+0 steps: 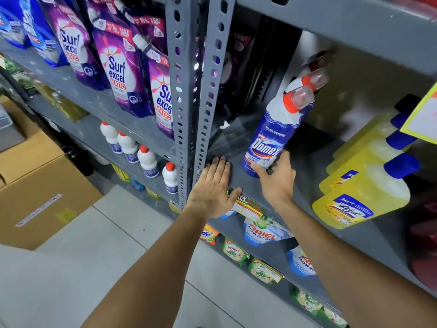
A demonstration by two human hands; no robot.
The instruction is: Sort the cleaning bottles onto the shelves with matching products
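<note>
Fingers of my right hand (276, 179) wrap the base of the Domex bottle (272, 136), my grip closed on it as it stands tilted on the grey shelf (305, 166), yellow bottles (364, 185) well to its right. My left hand (212, 188) lies flat and open on the shelf edge.

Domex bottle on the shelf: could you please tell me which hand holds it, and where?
The right hand grips the Domex bottle at its base; the left hand rests flat on the shelf, holding nothing.
</note>
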